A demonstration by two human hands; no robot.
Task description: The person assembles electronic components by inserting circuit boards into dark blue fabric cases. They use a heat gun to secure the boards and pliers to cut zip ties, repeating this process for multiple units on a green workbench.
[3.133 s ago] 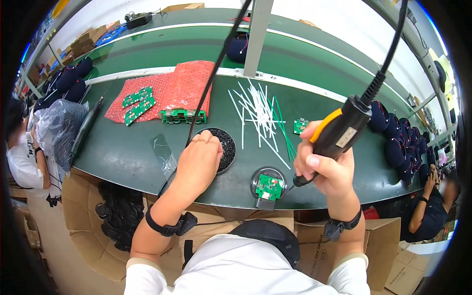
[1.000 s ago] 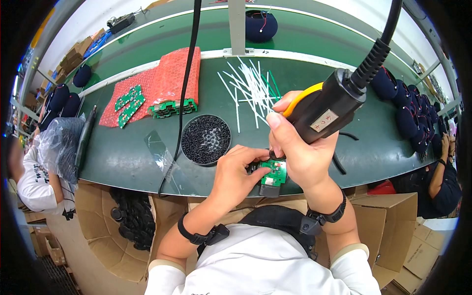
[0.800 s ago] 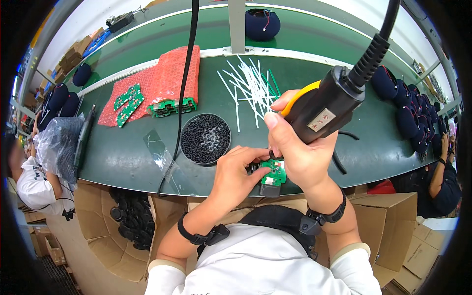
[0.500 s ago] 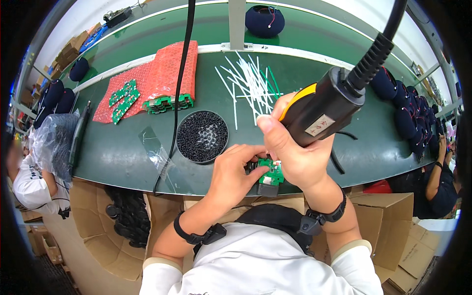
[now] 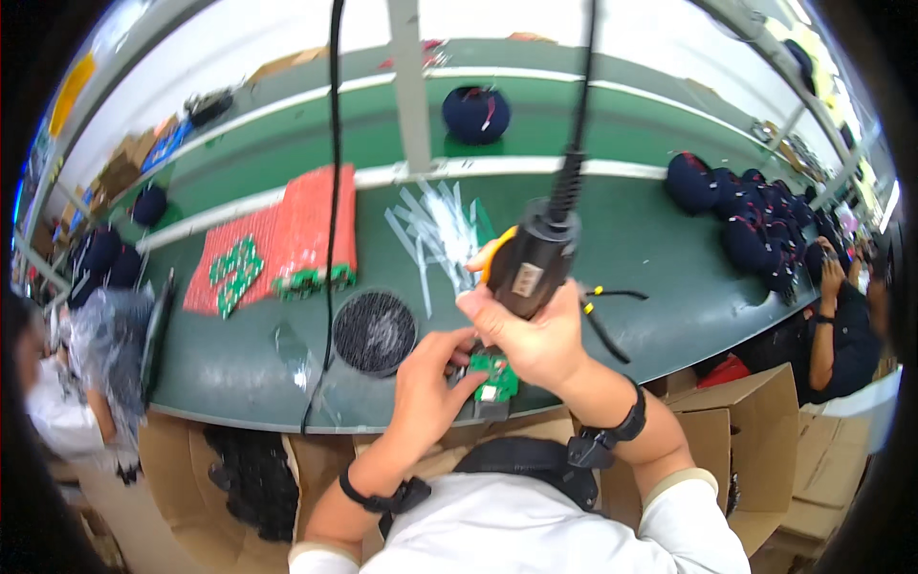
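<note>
Ideally, hold the corded tool (image 5: 534, 260) upright, fingers of your right hand (image 5: 537, 340) wrapped round it; steady the green board (image 5: 496, 377), near the bench (image 5: 229, 368) edge, with your left hand (image 5: 427, 387), its pinch unclear.

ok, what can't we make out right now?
Head view:
Black handheld tool: tip hidden behind the right hand.
Green board: left edge covered by the left hand.
White strips: motion-blurred, can't be counted.
Small black pieces: too small and blurred to identify.
Tool's cable: upper end cut off by top edge.
</note>
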